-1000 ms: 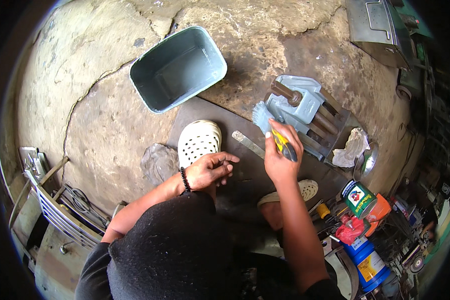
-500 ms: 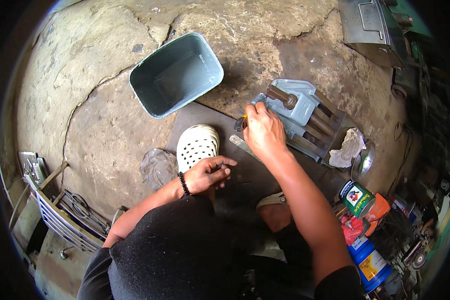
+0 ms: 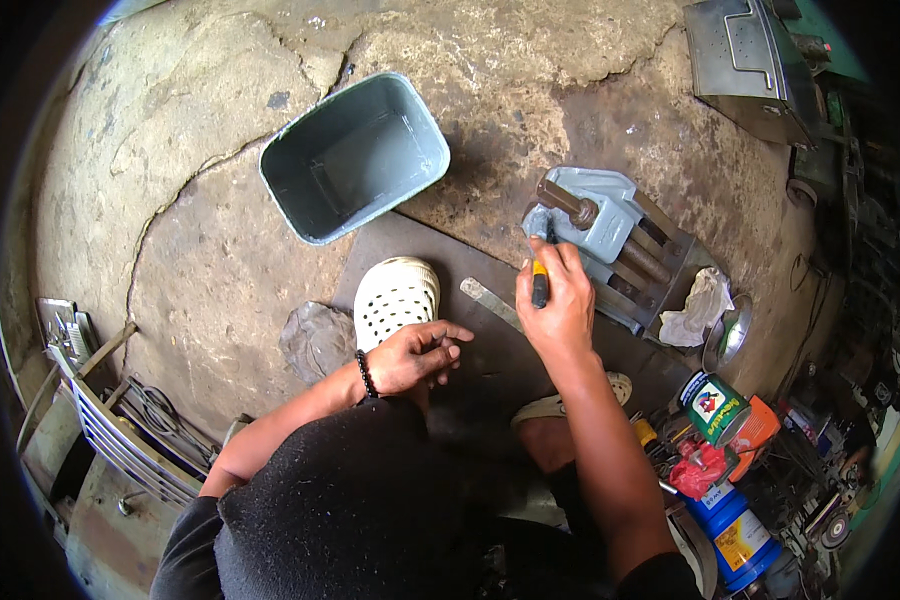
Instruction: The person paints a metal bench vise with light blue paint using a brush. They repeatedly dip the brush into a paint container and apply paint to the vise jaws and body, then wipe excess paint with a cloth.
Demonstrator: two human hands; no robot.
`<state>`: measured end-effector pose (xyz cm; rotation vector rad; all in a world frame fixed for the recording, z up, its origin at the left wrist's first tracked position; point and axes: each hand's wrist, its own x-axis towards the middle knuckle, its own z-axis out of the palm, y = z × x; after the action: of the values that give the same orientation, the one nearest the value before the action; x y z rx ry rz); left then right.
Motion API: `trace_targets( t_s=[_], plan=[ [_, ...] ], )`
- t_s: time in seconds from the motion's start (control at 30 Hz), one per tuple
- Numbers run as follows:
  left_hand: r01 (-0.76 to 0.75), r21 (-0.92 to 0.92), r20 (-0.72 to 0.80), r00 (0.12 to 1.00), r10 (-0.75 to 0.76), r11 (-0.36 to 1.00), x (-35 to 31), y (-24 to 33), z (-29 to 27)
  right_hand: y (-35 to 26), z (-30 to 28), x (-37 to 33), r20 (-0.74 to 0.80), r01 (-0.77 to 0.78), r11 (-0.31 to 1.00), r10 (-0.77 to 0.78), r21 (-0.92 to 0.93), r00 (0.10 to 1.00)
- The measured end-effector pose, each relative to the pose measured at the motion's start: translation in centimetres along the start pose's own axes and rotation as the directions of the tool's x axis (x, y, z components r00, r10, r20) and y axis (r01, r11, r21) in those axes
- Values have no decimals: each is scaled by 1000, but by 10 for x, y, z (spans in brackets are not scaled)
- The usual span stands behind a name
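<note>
My right hand (image 3: 560, 305) grips a paintbrush (image 3: 540, 284) with a yellow and black handle. The brush head, coated in grey, touches or nearly touches the near left end of a bench vise (image 3: 606, 238). That vise is partly covered in light grey paint, and its screw and bars show bare brown metal. Over my knee, near a white clog (image 3: 398, 292), lies my left hand (image 3: 420, 357); it holds nothing, its index finger stretched out and the others loosely bent. A bead bracelet circles that wrist.
A grey rectangular tub (image 3: 355, 160) stands beyond my foot. Under the vise lies a dark metal sheet (image 3: 450, 258) with a flat metal strip (image 3: 488, 300) on it. Crumpled paper (image 3: 697, 308), a round metal dish (image 3: 735, 335) and a green can (image 3: 715, 408) sit at right.
My right hand has turned and shifted slightly right and nearer to me, so the brush handle now points back toward me. My left hand stays on the knee.
</note>
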<state>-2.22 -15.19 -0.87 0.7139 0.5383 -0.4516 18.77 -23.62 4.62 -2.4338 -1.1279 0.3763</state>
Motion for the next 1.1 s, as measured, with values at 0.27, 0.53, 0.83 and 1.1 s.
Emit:
trace_targets(
  t_s=[0.27, 0.53, 0.83, 1.1],
  plan=[
    [-22, -11, 13, 1000, 22, 1000, -1, 4, 2, 11, -13, -13, 20, 27, 956, -34, 291, 999],
    [-50, -27, 27, 998, 51, 998, 2, 0, 3, 5, -17, -24, -88, 24, 969, -3, 247, 996],
    [-34, -2, 18, 999, 34, 999, 0, 2, 2, 23, -14, -6, 62, -308, 920, 302, 244, 951],
    [-50, -23, 58, 997, 51, 998, 3, -1, 0, 29, -17, 11, -36, -160, 950, 176, 267, 984]
  ],
)
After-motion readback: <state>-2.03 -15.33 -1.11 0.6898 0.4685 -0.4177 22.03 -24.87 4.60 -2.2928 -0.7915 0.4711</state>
